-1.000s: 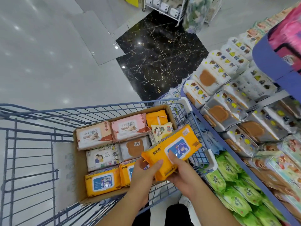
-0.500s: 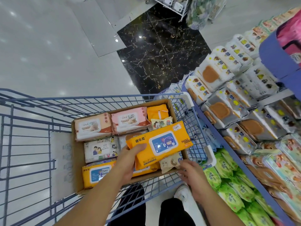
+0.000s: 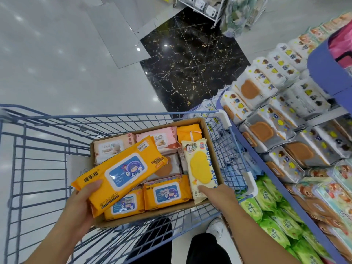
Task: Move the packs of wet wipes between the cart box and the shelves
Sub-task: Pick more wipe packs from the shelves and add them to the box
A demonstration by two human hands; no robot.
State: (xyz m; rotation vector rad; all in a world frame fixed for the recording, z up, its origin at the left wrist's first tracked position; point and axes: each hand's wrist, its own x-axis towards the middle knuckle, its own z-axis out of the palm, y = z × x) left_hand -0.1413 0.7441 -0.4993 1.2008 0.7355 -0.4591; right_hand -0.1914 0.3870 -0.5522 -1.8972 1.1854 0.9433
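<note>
A cardboard box (image 3: 213, 147) sits in the blue wire cart (image 3: 43, 168), filled with several packs of wet wipes in orange, pink and white. My left hand (image 3: 82, 202) grips a large orange pack (image 3: 118, 174) with a blue lid label, held tilted over the box's left side. My right hand (image 3: 217, 193) holds the near end of a cream pack with a yellow lid (image 3: 200, 168), which lies along the box's right wall. Two more orange packs (image 3: 167, 193) lie flat at the box's near side.
Blue shelves (image 3: 276, 180) on the right carry rows of white packs with brown lids (image 3: 261, 130), green packs (image 3: 266, 212) lower down and colourful packs at far right. A white wire rack (image 3: 202, 6) stands far back. My legs and a white shoe (image 3: 215, 227) show below the cart.
The left hand carried the orange pack leftward alone. The right hand let go of it, reached into the box and took hold of the cream pack, now raised along the right wall.
</note>
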